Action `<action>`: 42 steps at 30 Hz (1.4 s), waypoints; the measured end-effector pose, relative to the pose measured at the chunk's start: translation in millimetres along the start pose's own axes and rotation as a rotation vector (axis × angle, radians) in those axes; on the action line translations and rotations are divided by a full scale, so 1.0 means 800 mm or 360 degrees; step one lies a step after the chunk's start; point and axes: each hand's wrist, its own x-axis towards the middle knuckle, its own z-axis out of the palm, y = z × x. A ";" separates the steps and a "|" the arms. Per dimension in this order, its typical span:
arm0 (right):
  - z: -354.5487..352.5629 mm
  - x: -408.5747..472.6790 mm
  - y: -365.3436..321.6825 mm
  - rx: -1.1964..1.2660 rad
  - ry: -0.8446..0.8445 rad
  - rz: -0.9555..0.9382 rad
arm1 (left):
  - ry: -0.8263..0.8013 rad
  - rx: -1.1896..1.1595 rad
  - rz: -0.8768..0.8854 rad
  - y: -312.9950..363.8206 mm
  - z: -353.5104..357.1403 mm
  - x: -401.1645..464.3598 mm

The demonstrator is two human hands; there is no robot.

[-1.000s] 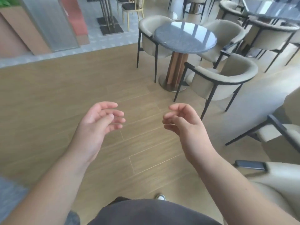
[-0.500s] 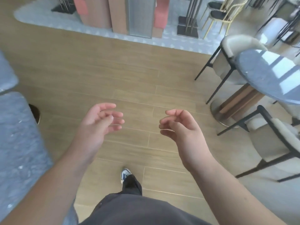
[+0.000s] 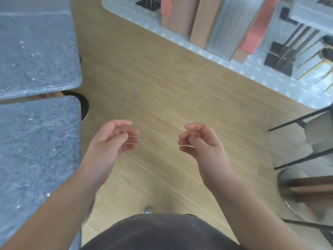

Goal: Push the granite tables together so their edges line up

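Granite benches sit to the left of both grips, well apart from the fingers. The near granite bench (image 3: 36,150) runs beside and under the left forearm; the far granite bench (image 3: 36,47) lies beyond it, with a narrow gap between their facing edges, and their right-hand edges stand nearly but not quite in line. The left grip (image 3: 111,141) hangs over the wooden floor (image 3: 162,83) with fingers loosely curled, holding nothing. The right grip (image 3: 200,141) hangs level with it, fingers likewise loosely curled and empty. Right of the right grip stand dark chair legs (image 3: 297,121), and farther off a pale speckled floor strip (image 3: 252,69).
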 end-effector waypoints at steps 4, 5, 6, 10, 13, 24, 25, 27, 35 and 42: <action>0.015 0.085 -0.005 -0.0025 -0.0162 0.0015 | 0.0172 -0.0002 0.0007 0.000 -0.015 0.050; 0.017 0.108 -0.007 -0.0039 -0.0208 0.0015 | 0.0211 -0.0007 0.0013 -0.001 -0.016 0.062; 0.019 0.132 -0.009 -0.0044 -0.0251 0.0010 | 0.0243 -0.0017 0.0025 -0.001 -0.015 0.074; 0.027 0.237 -0.017 -0.0067 -0.0397 0.0006 | 0.0406 -0.0045 0.0058 -0.001 0.000 0.139; 0.034 0.323 -0.031 -0.0132 -0.0628 0.0013 | 0.0551 -0.0092 0.0070 0.005 0.024 0.199; 0.139 0.520 -0.078 -0.0275 -0.1152 0.0230 | 0.1161 -0.0396 0.0121 0.012 0.035 0.293; 0.157 0.522 -0.074 -0.0309 -0.1231 0.0264 | 0.1237 -0.0419 0.0104 0.008 0.028 0.293; 0.194 0.525 -0.065 -0.0390 -0.1384 0.0321 | 0.1379 -0.0438 0.0065 0.000 0.010 0.293; 0.368 0.547 -0.017 -0.0762 -0.1734 0.0346 | 0.1729 -0.0576 -0.0067 -0.035 -0.095 0.310; 0.507 0.568 0.025 -0.1049 -0.1875 0.0360 | 0.1786 -0.0704 -0.0259 -0.054 -0.191 0.359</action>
